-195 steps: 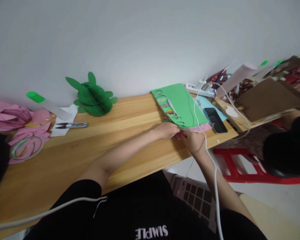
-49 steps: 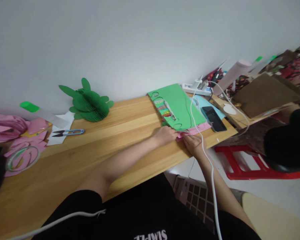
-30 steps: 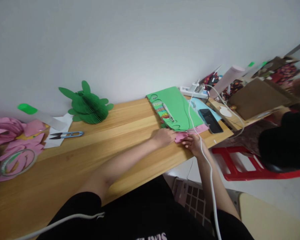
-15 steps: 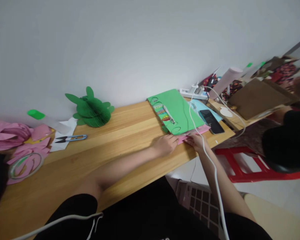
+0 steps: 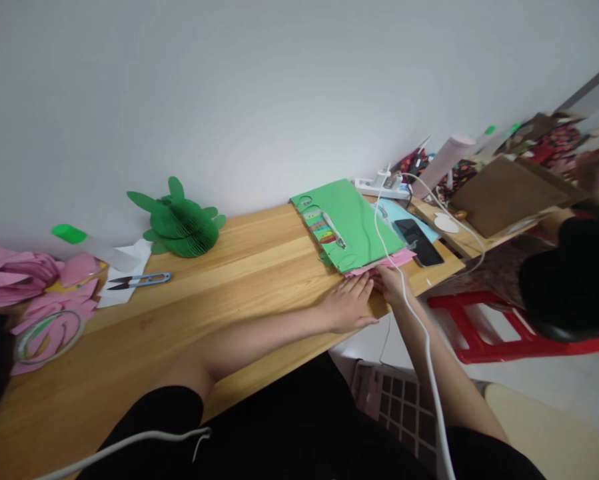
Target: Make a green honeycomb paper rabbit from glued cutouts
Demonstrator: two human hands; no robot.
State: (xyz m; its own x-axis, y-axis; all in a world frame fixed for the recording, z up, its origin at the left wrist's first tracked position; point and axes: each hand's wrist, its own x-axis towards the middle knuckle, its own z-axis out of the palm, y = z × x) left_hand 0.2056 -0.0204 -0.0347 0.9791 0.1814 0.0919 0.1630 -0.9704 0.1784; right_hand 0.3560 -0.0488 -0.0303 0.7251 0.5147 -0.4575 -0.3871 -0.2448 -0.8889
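Pink paper [image 5: 405,257] sticks out from under the near edge of a green sheet [image 5: 356,213] on the wooden table. My left hand [image 5: 350,303] lies flat beside that edge, fingers stretched toward the paper and thumb apart. My right hand [image 5: 392,283] is bent at the pink paper's edge, its fingertips partly hidden, so its grip is unclear. On the green sheet rest a pale pen-like tool [image 5: 333,230] and a strip of coloured stickers [image 5: 322,228]. A white cable [image 5: 422,327] passes over my right wrist.
A phone [image 5: 419,241] and power strip [image 5: 382,188] are right of the green sheet. Leftward stand a green honeycomb-paper figure [image 5: 184,225], thread snips [image 5: 140,281], a tape roll [image 5: 24,343] and pink paper pieces [image 5: 16,277]. Another person's sleeve [image 5: 569,267] shows at right, above a red stool [image 5: 472,327].
My left hand has shifted right and flattened, its fingers now stretched out with the thumb apart. The right hand stays at the pink paper. The view has shifted slightly.
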